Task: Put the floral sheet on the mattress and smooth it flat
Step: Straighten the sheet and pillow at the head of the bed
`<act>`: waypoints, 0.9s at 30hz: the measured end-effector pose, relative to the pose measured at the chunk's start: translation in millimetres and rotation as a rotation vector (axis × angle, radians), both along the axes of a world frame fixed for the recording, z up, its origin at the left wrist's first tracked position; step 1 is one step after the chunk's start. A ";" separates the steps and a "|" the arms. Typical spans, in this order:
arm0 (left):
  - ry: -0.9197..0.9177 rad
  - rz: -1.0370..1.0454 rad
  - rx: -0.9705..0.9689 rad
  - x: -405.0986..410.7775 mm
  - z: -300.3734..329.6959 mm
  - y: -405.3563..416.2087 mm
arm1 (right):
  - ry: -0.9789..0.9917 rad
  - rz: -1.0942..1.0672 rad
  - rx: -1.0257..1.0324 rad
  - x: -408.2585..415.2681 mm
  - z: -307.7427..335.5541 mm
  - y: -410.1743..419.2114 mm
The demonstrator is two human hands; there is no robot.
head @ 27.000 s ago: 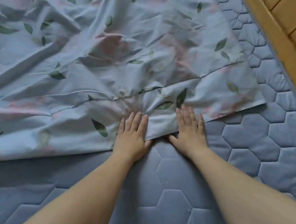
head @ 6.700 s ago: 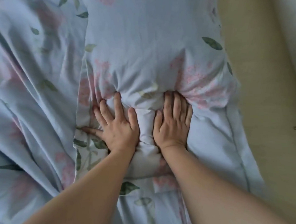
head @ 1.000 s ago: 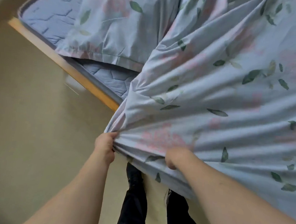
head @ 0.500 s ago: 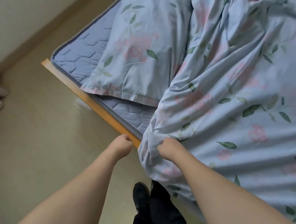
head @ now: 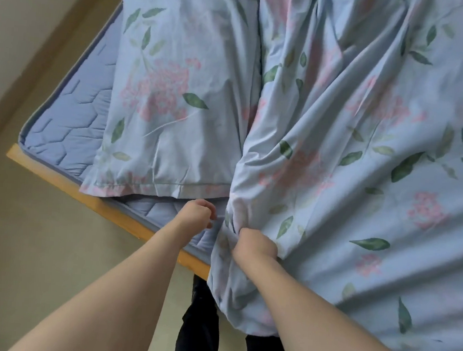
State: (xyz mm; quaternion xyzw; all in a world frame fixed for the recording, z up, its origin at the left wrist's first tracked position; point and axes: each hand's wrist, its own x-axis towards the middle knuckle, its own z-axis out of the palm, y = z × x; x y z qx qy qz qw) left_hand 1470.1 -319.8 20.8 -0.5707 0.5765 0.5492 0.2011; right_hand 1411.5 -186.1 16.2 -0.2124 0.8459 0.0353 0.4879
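Head view: the pale blue cotton sheet printed with pink blossoms and green leaves (head: 363, 157) lies bunched in long folds across the blue hexagon-quilted mattress (head: 72, 120), folds running away from the person, and its near edge spills over the mattress side. The right hand (head: 255, 245) is fisted tight on a gathered wad of that hem, right at the mattress's near edge. The left hand (head: 197, 214) is curled narrow just beside it, over bare mattress, apparently holding nothing. A matching floral pillowcase-like panel (head: 169, 102) lies flat beyond the left hand. The mattress's far-left corner is uncovered, so the sheet must travel leftward; the right hand owns it, the left is nearer the bare side.
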 end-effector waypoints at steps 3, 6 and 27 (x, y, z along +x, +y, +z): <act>-0.002 0.039 0.098 -16.7 -6.3 8.4 | -0.029 -0.107 -0.020 -25.8 8.6 29.8; 0.052 0.015 0.177 -46.6 -6.2 23.0 | 0.049 -0.232 0.087 -58.6 17.0 72.8; 0.146 -0.124 0.046 -75.8 -5.0 -19.0 | -0.055 -0.033 0.064 -4.1 14.1 8.6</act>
